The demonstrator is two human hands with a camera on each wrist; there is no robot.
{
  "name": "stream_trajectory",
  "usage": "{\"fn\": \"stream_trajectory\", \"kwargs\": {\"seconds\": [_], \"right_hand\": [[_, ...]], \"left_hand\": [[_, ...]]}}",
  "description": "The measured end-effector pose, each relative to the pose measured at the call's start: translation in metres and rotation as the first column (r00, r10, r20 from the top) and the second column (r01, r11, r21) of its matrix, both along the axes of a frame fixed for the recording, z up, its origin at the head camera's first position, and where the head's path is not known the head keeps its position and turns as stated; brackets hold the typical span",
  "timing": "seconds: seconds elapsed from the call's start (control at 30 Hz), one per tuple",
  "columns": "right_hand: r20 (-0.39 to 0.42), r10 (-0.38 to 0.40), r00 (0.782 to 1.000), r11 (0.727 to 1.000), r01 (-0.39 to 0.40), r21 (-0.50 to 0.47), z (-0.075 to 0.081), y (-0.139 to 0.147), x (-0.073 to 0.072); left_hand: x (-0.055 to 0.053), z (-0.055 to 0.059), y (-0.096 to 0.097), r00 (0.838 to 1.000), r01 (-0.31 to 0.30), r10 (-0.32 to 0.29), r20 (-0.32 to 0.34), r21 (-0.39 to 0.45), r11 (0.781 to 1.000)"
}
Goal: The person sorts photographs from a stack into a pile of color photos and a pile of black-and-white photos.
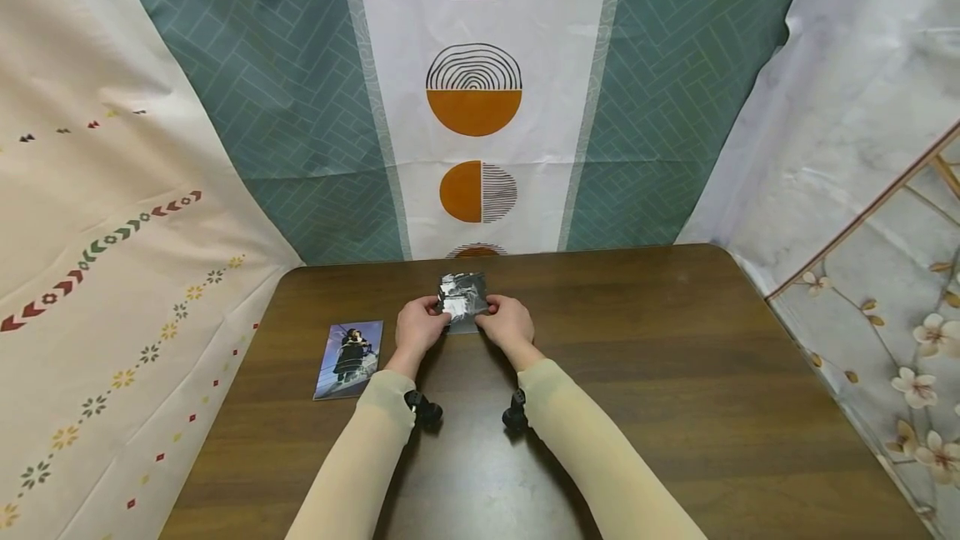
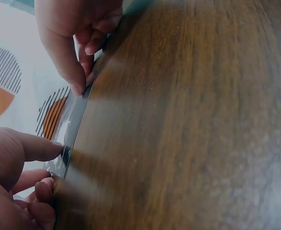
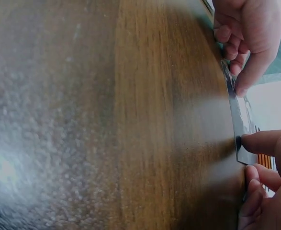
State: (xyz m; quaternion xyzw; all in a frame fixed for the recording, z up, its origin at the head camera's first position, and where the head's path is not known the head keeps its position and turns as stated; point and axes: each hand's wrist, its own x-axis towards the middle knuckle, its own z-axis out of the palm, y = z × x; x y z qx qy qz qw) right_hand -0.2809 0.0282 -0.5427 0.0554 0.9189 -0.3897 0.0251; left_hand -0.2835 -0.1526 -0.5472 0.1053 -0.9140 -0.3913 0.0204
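A glossy dark photo card (image 1: 462, 294) with bright reflections lies at the far middle of the table, seen nearly edge-on in both wrist views. My left hand (image 1: 420, 327) holds its left side, the thumb on top near the lower left corner and the fingers along the edge. On the opposite side, my right hand (image 1: 509, 324) grips it the same way, thumb near the lower right corner. Glare hides most of the card's picture. To the left of my left hand lies another photo card (image 1: 349, 359), showing two figures against a blue-purple sky.
The brown wooden table (image 1: 660, 382) reaches back to a green and white patterned cloth (image 1: 300, 90). Cream printed cloth (image 1: 112, 273) hangs at the left, and a flowered white cloth (image 1: 847, 215) at the right. Each wrist wears a small black device.
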Motion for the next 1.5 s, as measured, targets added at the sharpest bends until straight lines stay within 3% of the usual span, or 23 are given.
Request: {"fn": "stream_trajectory", "kwargs": {"seconds": [0.3,1.07,1.23,1.33,1.5], "right_hand": [[-0.017,0.004,1.0,1.0,-0.004,0.014,0.0,0.0,0.0],[0.005,-0.003,1.0,1.0,0.003,-0.014,-0.003,0.0,-0.001],[-0.013,-0.037,0.999,0.993,0.035,-0.113,-0.003,0.002,0.0],[-0.084,-0.068,0.994,0.975,0.049,-0.217,-0.004,0.0,0.003],[-0.19,-0.061,0.98,0.944,-0.005,-0.331,-0.002,-0.011,0.01]], "left_hand": [[0.001,0.002,0.001,1.0,0.019,-0.019,-0.003,-0.067,0.998],[-0.002,0.003,0.001,0.999,0.032,-0.031,0.021,-0.059,0.998],[0.002,0.006,-0.004,0.998,0.062,-0.062,0.002,0.071,0.996],[0.009,0.011,-0.013,0.996,0.087,-0.082,-0.033,0.157,0.984],[0.025,0.023,-0.039,0.99,0.128,-0.116,-0.079,0.172,0.977]]}}
